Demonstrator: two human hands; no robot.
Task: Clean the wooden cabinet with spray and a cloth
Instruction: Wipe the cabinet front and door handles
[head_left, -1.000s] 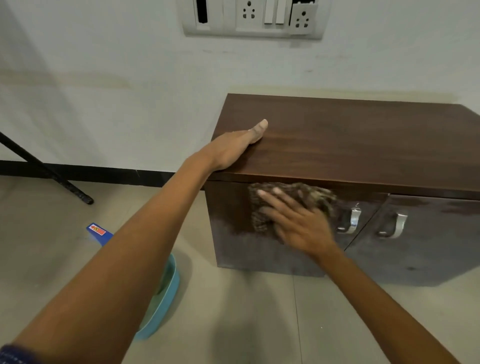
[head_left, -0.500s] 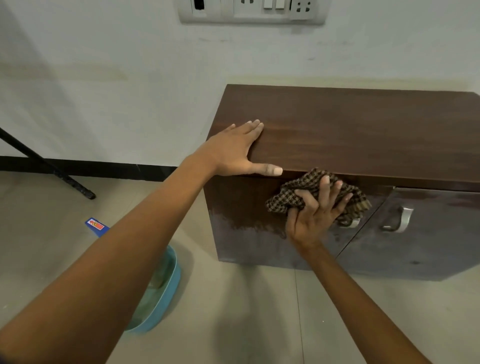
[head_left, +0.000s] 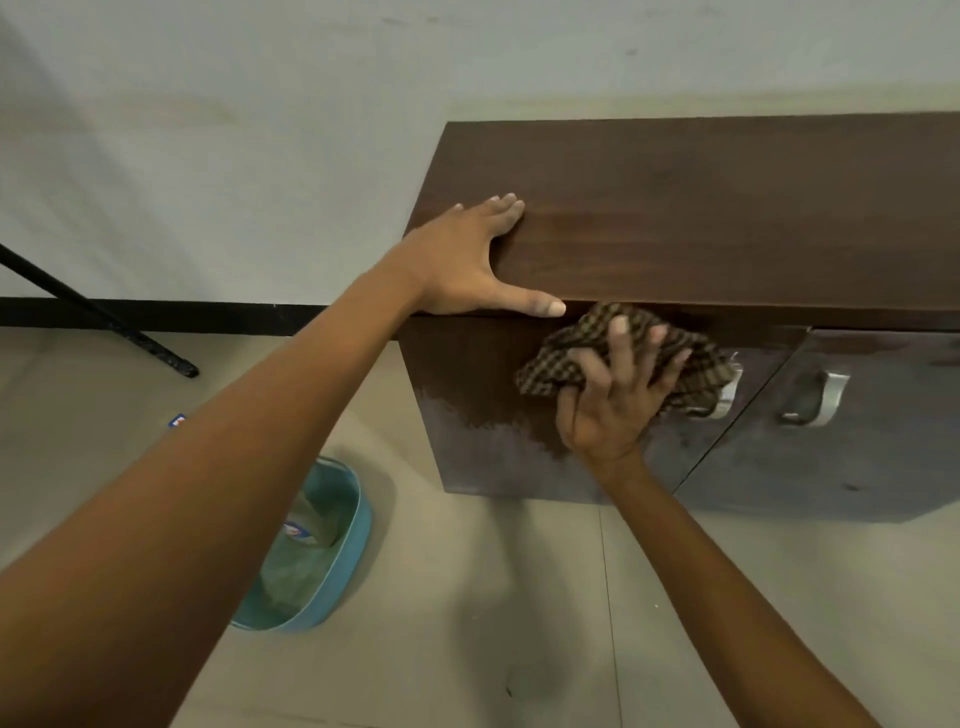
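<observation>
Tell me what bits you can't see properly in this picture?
Head view only:
- Left door handle: mostly hidden behind the checked cloth and right hand.
- Cabinet: its right end is cut off by the picture edge.
- Blue tub: partly hidden by the left arm; the label inside is too small to read.
</observation>
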